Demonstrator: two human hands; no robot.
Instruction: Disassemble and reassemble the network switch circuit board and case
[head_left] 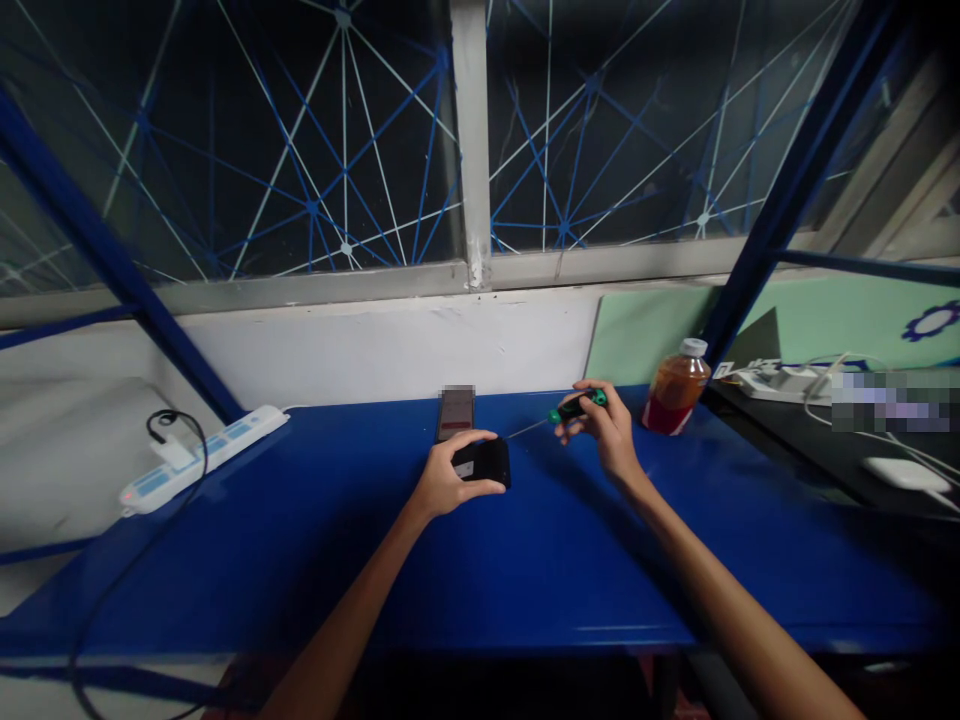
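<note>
My left hand point(448, 478) grips a small black box-like device point(491, 463) with a pale label on it, thumb along the near side and fingers along the far side. In my right hand point(609, 430) is a screwdriver point(576, 407) with a green and black handle. Its thin metal shaft points left, and the tip is close to the upper right corner of the black device; whether they touch I cannot tell. Just behind my left hand, a phone point(457, 412) stands or leans near the back of the blue table point(510, 580).
A bottle point(677, 388) with a white cap and amber drink stands at the back right. On the left lies a white power strip point(202, 460) with a black cable plugged in. Blue metal posts point(180, 340) rise on both sides. A white adapter point(906, 474) and cables lie far right.
</note>
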